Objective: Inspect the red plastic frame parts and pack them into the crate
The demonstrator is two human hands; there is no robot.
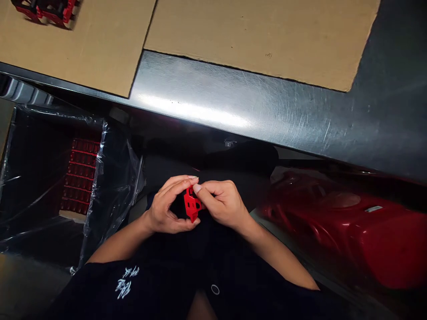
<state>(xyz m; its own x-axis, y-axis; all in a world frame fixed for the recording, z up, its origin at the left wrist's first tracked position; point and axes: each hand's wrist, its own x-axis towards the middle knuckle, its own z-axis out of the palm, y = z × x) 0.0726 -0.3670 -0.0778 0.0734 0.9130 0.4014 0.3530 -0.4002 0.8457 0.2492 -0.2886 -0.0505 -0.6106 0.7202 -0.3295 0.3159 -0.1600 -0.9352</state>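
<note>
A small red plastic part (pixel 191 205) with holes and angled edges is held in front of my body, below the table's front edge. My left hand (pixel 168 205) grips it between the thumb at its lower end and the fingers at its upper end. At the part's upper right, my right hand (pixel 223 201) is closed in a pinch, thumb and curled forefinger against it. Whether a smaller piece sits in that pinch is hidden by the fingers.
A metal table (pixel 207 98) bears two cardboard sheets (pixel 253 40). Red and black parts (pixel 55 11) lie at the far left. Below left stands a box lined with clear plastic (pixel 100 178), holding stacked red parts (pixel 80 175). A large glossy red object (pixel 360 231) is on the right.
</note>
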